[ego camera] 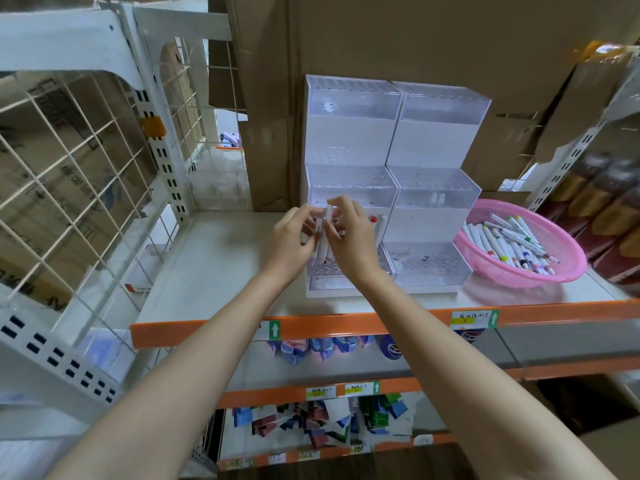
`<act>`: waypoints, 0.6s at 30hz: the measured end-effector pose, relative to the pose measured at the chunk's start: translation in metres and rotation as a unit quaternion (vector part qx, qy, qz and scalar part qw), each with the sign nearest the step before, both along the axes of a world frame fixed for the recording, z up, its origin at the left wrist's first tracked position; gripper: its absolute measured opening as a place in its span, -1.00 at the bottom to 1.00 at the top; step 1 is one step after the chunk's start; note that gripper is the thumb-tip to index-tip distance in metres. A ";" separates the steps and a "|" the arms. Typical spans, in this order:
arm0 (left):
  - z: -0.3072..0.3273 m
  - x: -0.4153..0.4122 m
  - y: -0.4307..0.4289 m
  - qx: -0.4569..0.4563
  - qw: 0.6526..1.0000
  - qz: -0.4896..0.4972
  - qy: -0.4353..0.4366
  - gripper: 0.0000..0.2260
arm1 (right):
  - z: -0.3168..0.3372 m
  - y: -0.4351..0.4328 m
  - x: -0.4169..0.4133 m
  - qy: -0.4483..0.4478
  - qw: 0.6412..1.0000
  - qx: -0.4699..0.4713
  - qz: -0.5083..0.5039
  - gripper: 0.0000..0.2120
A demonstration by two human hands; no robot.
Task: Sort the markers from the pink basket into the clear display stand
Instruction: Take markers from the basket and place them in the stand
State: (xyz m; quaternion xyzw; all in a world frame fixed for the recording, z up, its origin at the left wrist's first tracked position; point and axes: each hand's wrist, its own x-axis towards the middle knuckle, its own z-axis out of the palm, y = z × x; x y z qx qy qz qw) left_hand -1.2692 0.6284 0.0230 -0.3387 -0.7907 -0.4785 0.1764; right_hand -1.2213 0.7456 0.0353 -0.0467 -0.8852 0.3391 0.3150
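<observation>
Orange-edged shelf (pixel 225 271) carries the stand (pixel 433 140) at its middle and the basket (pixel 540 280), heaped with pens, at its right end. Left hand (pixel 294 237) and right hand (pixel 349 240) pinch white markers (pixel 325 233) before the stand's left half. If they fumble the bunch, one could miss its hole and roll off the front edge.

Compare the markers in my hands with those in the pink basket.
The held markers stand roughly upright, while the basket markers lie flat in a loose pile. The held markers are few, gripped by the left hand and right hand before the display stand; the basket markers are many, untouched in the pink basket. Both have white barrels.
</observation>
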 end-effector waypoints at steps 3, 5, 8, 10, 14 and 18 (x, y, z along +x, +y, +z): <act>-0.006 0.002 -0.003 -0.015 1.000 0.000 -0.002 -0.70 | -0.001 0.002 0.000 0.001 1.000 0.010 0.000 -0.80; -0.008 0.002 -0.004 -0.013 1.000 0.006 -0.003 -0.70 | -0.001 0.002 0.001 -0.001 1.000 0.016 0.002 -0.81; -0.007 0.002 -0.004 -0.018 1.000 0.008 -0.005 -0.72 | -0.001 0.002 0.001 -0.002 1.000 0.017 0.002 -0.81; -0.005 0.002 -0.003 -0.021 1.000 0.006 -0.011 -0.74 | -0.001 0.002 0.001 -0.001 1.000 0.016 0.005 -0.80; -0.004 0.001 -0.004 -0.028 0.999 0.002 -0.021 -0.75 | 0.000 0.001 0.002 -0.002 1.000 0.013 0.009 -0.79; -0.001 0.004 -0.002 -0.014 0.999 -0.001 -0.031 -0.82 | -0.004 0.001 0.002 -0.008 1.000 0.013 0.022 -0.76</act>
